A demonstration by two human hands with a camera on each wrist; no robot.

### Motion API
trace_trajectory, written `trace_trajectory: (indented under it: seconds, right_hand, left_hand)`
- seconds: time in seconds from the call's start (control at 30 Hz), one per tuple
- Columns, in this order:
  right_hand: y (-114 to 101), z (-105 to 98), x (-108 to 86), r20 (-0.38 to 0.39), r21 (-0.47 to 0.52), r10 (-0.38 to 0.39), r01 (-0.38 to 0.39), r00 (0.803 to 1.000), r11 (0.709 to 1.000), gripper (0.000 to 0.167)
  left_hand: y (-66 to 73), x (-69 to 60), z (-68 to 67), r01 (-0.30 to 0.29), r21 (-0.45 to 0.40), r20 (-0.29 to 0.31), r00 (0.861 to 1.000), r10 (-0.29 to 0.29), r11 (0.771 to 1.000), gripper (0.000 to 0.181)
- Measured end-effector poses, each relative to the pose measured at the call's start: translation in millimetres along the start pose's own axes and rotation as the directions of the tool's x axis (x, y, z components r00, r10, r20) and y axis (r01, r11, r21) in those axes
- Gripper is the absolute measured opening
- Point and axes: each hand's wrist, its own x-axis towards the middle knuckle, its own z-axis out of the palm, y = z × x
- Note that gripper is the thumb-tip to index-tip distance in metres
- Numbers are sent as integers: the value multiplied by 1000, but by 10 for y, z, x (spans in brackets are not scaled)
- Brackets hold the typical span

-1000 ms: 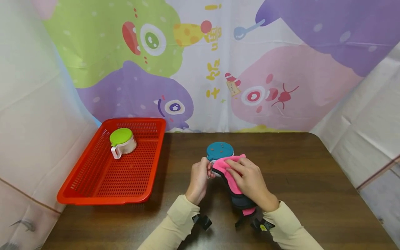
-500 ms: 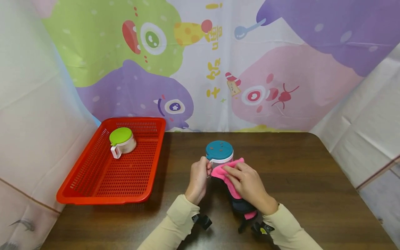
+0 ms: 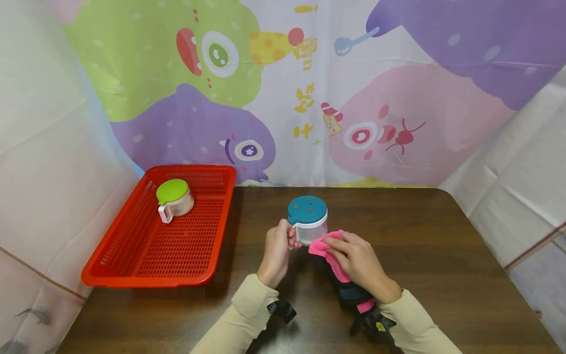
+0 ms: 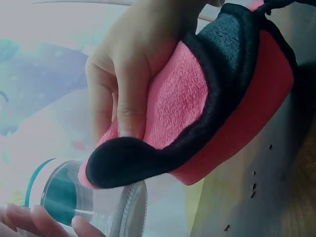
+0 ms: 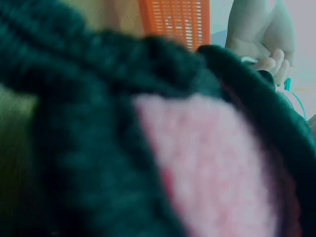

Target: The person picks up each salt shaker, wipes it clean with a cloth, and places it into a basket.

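Note:
My left hand (image 3: 277,251) grips the white handle of a clear jar (image 3: 311,232) with a blue lid (image 3: 307,210), held above the table. Small brown bits lie on the lid. Beside the jar's lower right side, my right hand (image 3: 360,259) pinches a pink cloth (image 3: 328,244) with dark edging. In the left wrist view the cloth (image 4: 180,94) hangs in folds from the right hand's fingers, and one dark-edged corner overlaps the jar (image 4: 98,200); whether they touch I cannot tell. The cloth (image 5: 202,158) fills most of the right wrist view, blurred.
A red slotted basket (image 3: 177,253) stands on the left of the brown table (image 3: 420,255). Inside it, toward the back, is another handled jar (image 3: 180,205) with a green lid (image 3: 172,191). A printed curtain (image 3: 292,162) hangs behind the table. Small brown crumbs (image 4: 254,186) show in the left wrist view.
The jar has moved slightly left and up in view, uncovering more of its side. The right hand with the cloth has drawn down and to the right, off the jar's front.

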Motion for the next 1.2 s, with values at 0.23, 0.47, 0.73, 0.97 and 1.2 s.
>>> trace_trajectory:
  seconds: [0.23, 0.47, 0.73, 0.97, 1.2]
  right_hand:
    - [9, -47, 7, -39, 60, 71, -68, 997, 996, 28]
    - [-60, -103, 78, -125, 161, 117, -96, 985, 982, 33]
    - [-80, -140, 127, -169, 221, 153, -114, 974, 969, 34]
    - [-43, -164, 148, -151, 254, 226, -183, 962, 950, 35]
    - [24, -162, 172, -165, 294, 306, -250, 937, 923, 31]
  left_hand:
    - [-3, -9, -9, 10, -13, 6, 1000, -10, 1000, 28]
    - [-42, -25, -3, 22, -4, 5, 1000, -22, 1000, 28]
    - [-56, -49, 1, 24, 16, 27, 999, -25, 1000, 28]
    - [-29, -65, -24, 24, 10, 59, 998, -25, 1000, 29]
    - [-21, -73, -47, 21, 15, 80, 997, -22, 1000, 28]
